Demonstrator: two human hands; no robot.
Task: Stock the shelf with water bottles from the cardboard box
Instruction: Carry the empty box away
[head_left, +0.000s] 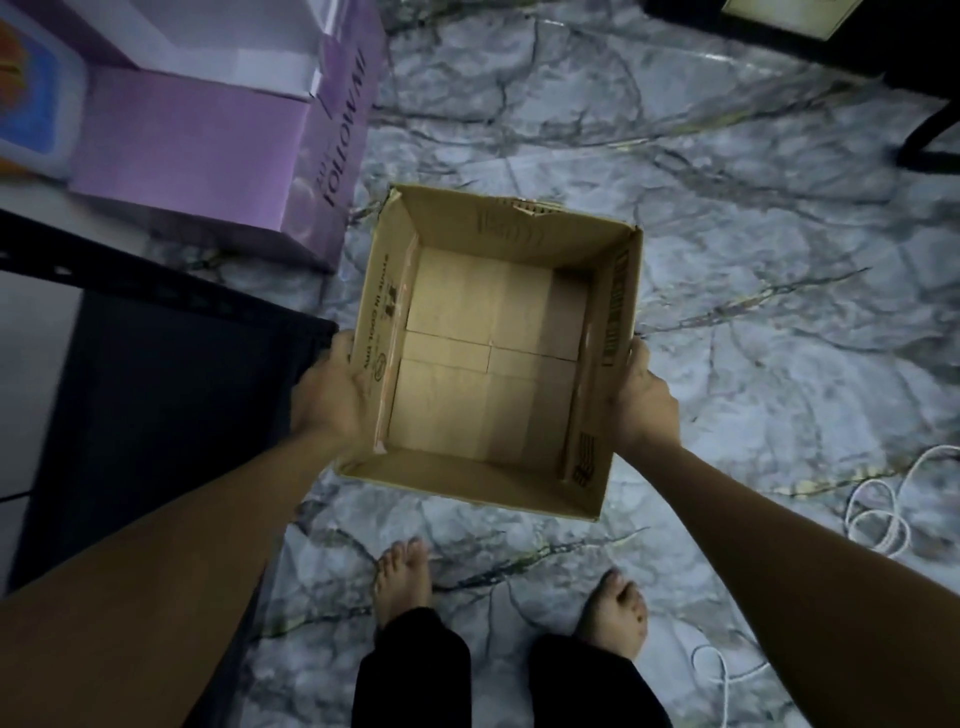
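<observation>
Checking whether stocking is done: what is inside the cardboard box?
Only the bare bottom flaps show inside the cardboard box; no bottles. The left hand and right hand hold its sides. The floor directly under it is covered.

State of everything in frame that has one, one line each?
cardboard box, top open, empty, held by both hands
left hand, grips the box's left flap, thumb on top
right hand, holds the box's right side; fingers mostly hidden
purple box, lid open
white cord, lying in loose coils on the floor
</observation>
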